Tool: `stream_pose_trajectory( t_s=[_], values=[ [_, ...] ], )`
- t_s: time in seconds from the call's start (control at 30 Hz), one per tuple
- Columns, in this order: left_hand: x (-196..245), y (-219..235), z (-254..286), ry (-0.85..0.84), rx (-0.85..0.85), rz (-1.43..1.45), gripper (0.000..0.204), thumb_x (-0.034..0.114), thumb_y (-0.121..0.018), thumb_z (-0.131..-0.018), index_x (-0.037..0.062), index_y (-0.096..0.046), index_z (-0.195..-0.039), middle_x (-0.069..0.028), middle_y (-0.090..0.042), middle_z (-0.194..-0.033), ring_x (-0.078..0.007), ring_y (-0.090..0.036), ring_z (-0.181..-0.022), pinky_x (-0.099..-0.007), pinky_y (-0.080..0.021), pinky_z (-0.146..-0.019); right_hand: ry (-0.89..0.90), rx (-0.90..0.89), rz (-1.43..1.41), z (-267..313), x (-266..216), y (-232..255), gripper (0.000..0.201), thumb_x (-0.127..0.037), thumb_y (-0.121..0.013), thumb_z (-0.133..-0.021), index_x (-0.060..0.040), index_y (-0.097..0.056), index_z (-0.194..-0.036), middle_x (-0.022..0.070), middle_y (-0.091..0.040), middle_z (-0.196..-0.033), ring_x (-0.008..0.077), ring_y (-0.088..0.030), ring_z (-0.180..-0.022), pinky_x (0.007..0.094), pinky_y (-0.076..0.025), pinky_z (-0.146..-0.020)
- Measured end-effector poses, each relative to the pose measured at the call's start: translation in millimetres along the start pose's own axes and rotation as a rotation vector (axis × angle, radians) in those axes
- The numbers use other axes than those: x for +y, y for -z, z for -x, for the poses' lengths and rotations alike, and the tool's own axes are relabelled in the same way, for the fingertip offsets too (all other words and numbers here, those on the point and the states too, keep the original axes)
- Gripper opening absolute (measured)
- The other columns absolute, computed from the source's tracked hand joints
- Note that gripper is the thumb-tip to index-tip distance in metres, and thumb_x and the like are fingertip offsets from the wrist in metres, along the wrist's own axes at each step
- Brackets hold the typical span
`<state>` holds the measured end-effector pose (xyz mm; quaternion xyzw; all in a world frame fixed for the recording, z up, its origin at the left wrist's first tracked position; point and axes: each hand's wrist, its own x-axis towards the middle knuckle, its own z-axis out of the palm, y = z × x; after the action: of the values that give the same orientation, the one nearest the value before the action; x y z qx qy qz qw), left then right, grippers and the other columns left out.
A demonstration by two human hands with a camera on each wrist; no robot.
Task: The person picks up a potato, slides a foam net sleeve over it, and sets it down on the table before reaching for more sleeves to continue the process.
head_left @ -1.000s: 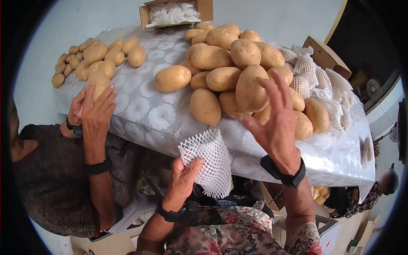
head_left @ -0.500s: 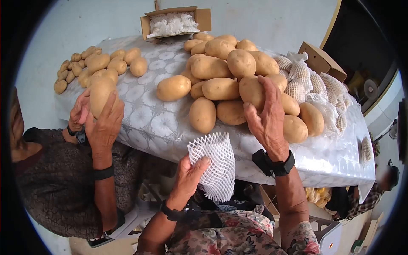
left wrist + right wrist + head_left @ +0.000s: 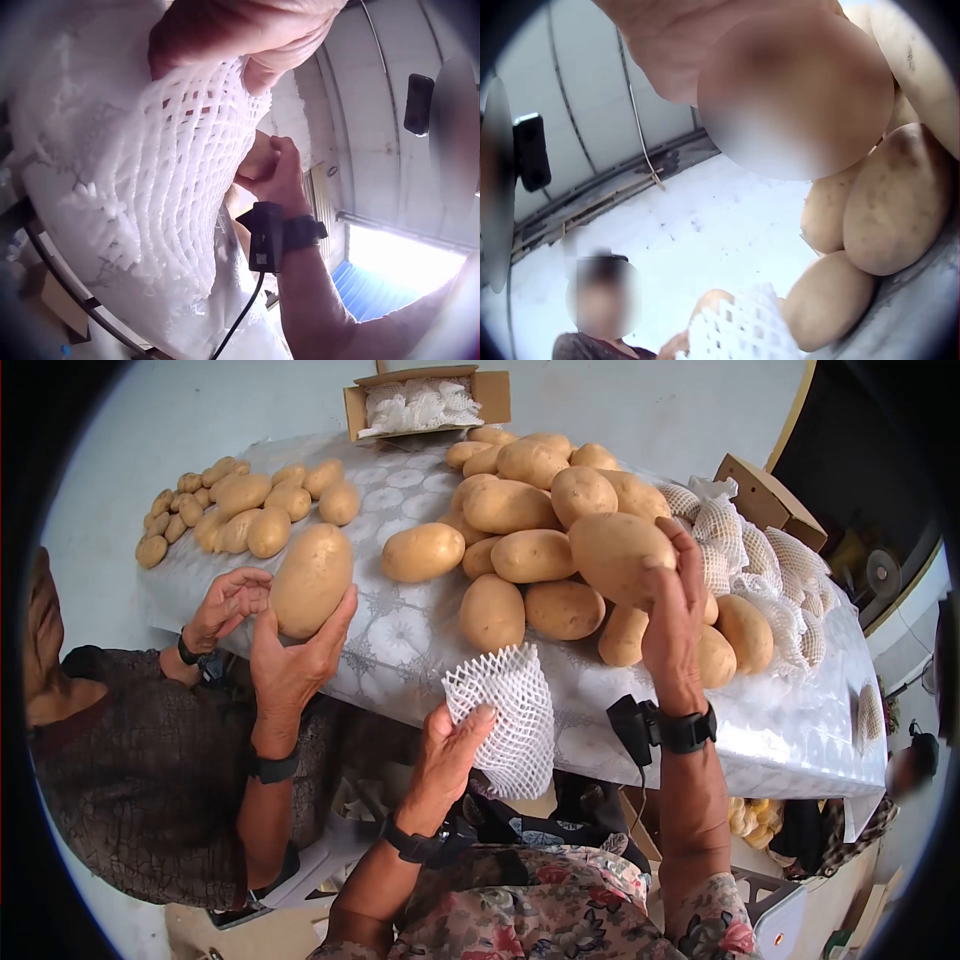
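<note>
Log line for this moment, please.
left hand: holds foam net sleeve | right hand: grips potato, lifted off pile

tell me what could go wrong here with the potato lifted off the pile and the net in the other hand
1. The right hand holds a big potato just above the pile, which is stacked loosely near the table edge; a knock could roll some off.
2. The left hand pinches the foam net by one edge, so it hangs flat; sliding the potato in one-handed may snag or tear it.
3. The grip on the potato looks like fingertips only, so it might slip.
</note>
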<state>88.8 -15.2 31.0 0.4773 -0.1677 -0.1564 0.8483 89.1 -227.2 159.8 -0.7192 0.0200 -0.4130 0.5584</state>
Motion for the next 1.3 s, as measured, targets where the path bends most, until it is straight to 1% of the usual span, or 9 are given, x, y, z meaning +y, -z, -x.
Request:
stream_pose_trajectory(
  t_s=[0.17,0.3,0.4,0.5,0.67,0.77,0.87,1.03,1.3],
  values=[
    [-1,-1,2,-0.016,0.012,-0.012,0.024,0.012,-0.056,-0.09,0.0008,-0.056,-0.111,0.0003,-0.061,-0.1,-0.005,-0.054,-0.086,-0.0216,-0.045,-0.076,-0.441,-0.212,-1.072,7,12,36,0.058,-0.042,-0.048,-0.088,-0.0008,-0.041,-0.127,0.0188,-0.052,-0.121,0.0337,-0.055,-0.108,0.0508,-0.051,-0.081],
    [2,0,3,-0.095,-0.055,-0.28,0.025,0.01,-0.058,-0.087,-0.0012,-0.055,-0.109,-0.0053,-0.063,-0.093,-0.012,-0.058,-0.081,-0.0265,-0.047,-0.073,-0.688,-0.039,-0.992,50,-3,46,0.072,-0.06,-0.051,-0.082,-0.0064,-0.04,-0.129,0.0195,-0.055,-0.114,0.0318,-0.059,-0.097,0.0408,-0.053,-0.061],
    [10,4,3,-0.255,-0.163,-0.794,0.028,0.01,-0.061,-0.081,-0.0013,-0.053,-0.105,-0.0189,-0.062,-0.083,-0.0334,-0.062,-0.075,-0.0363,-0.047,-0.066,-0.699,-0.538,-0.83,79,4,61,0.096,-0.055,-0.067,-0.069,-0.0002,-0.025,-0.136,0.0311,-0.057,-0.1,0.0338,-0.063,-0.088,0.0402,-0.054,-0.075],
    [14,5,9,-0.244,-0.324,-1.013,0.026,0.012,-0.063,-0.079,0.0001,-0.055,-0.1,-0.0207,-0.061,-0.082,-0.0392,-0.06,-0.077,-0.0386,-0.047,-0.065,-0.897,-0.77,-0.633,97,5,67,0.1,-0.046,-0.069,-0.067,0.001,-0.018,-0.14,0.0277,-0.059,-0.1,0.0314,-0.063,-0.088,0.0365,-0.052,-0.076],
    [26,-1,9,-0.012,-0.674,-0.984,0.024,0.01,-0.065,-0.076,-0.002,-0.057,-0.096,-0.0162,-0.063,-0.083,-0.0298,-0.062,-0.074,-0.0333,-0.048,-0.067,-1.002,-1.09,-0.413,112,23,65,0.072,-0.034,-0.068,-0.073,0.0053,-0.044,-0.127,0.0108,-0.061,-0.106,0.0168,-0.055,-0.1,0.0291,-0.041,-0.091],
    [15,5,10,-0.044,-0.468,-0.888,0.02,0.008,-0.064,-0.076,-0.0012,-0.057,-0.092,-0.0123,-0.063,-0.078,-0.0254,-0.061,-0.068,-0.0323,-0.048,-0.064,-1.045,-1.039,-0.397,124,28,60,0.065,-0.034,-0.068,-0.073,0.0062,-0.05,-0.121,0.01,-0.061,-0.107,0.0167,-0.056,-0.099,0.0291,-0.042,-0.09],
    [8,3,12,-0.503,0.021,-1.11,0.015,0.008,-0.063,-0.078,-0.0004,-0.057,-0.089,-0.0059,-0.062,-0.074,-0.016,-0.057,-0.063,-0.0285,-0.046,-0.059,-1.135,-0.9,-0.593,138,34,54,0.065,-0.033,-0.066,-0.076,0.0075,-0.046,-0.122,0.014,-0.061,-0.108,0.0196,-0.058,-0.1,0.0306,-0.043,-0.09],
    [18,10,38,0.178,-0.237,-0.549,0.032,0.029,-0.063,-0.087,-0.0009,-0.053,-0.08,0.0009,-0.05,-0.063,-0.0021,-0.045,-0.056,-0.0195,-0.038,-0.049,-1.147,-0.785,-0.732,160,55,45,0.072,-0.036,-0.066,-0.075,0.0068,-0.042,-0.127,0.0151,-0.059,-0.113,0.0202,-0.057,-0.103,0.0312,-0.043,-0.092],
    [-26,18,48,0.073,-0.165,-0.724,0.025,0.025,-0.059,-0.089,0.0007,-0.054,-0.087,0.0026,-0.051,-0.069,-0.0038,-0.042,-0.063,-0.0215,-0.036,-0.054,-0.995,-0.976,-0.484,160,40,34,0.063,-0.032,-0.064,-0.079,0.0026,-0.043,-0.127,0.0093,-0.057,-0.113,0.0147,-0.053,-0.104,0.0288,-0.04,-0.093]
  ],
)
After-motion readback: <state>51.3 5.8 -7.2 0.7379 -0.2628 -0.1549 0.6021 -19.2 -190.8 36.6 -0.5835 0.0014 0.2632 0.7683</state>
